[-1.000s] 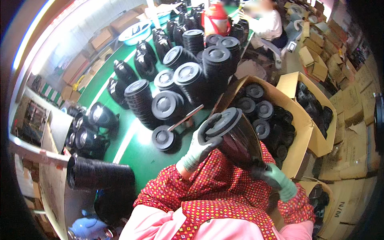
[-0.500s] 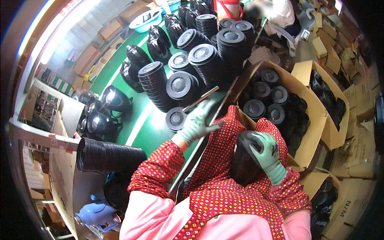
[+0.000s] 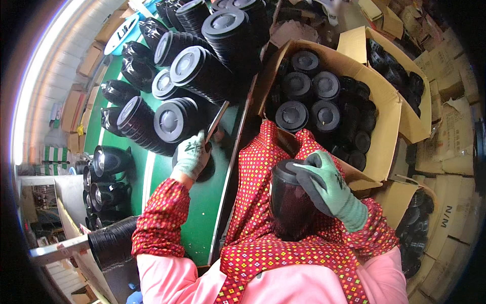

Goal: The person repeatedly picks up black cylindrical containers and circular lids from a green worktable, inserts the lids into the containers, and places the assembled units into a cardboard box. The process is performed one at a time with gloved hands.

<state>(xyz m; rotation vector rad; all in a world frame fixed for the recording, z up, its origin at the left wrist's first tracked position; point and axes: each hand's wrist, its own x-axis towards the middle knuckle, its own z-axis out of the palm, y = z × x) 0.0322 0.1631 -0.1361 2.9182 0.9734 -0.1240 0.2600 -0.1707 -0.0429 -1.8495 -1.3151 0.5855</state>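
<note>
My left hand [image 3: 192, 156], in a pale green glove with dark fingertips, is closed round the lower end of a narrow metal bar [image 3: 217, 119] that slants up over the green table. Partly hidden beneath that hand lies a black round lid [image 3: 206, 169]. On my lap stands a glossy black vessel [image 3: 288, 205] with a flat round black top [image 3: 286, 171]. My right hand [image 3: 326, 185], gloved likewise, curls over the vessel's right side, its thumb and fingers close together at the top's rim. The fingertips' exact hold is partly hidden.
Stacks of black lids [image 3: 190, 68] and glossy black vessels [image 3: 136, 71] crowd the green table [image 3: 195, 223]. To my right, an open carton [image 3: 387, 147] holds several lidded vessels; more cartons stand beyond. A dark stack of rings [image 3: 114, 243] lies at lower left.
My left hand has closed on the metal bar and its far end now points up more steeply. My right hand has shifted toward the vessel's top rim. The whole view has swung rightward.
</note>
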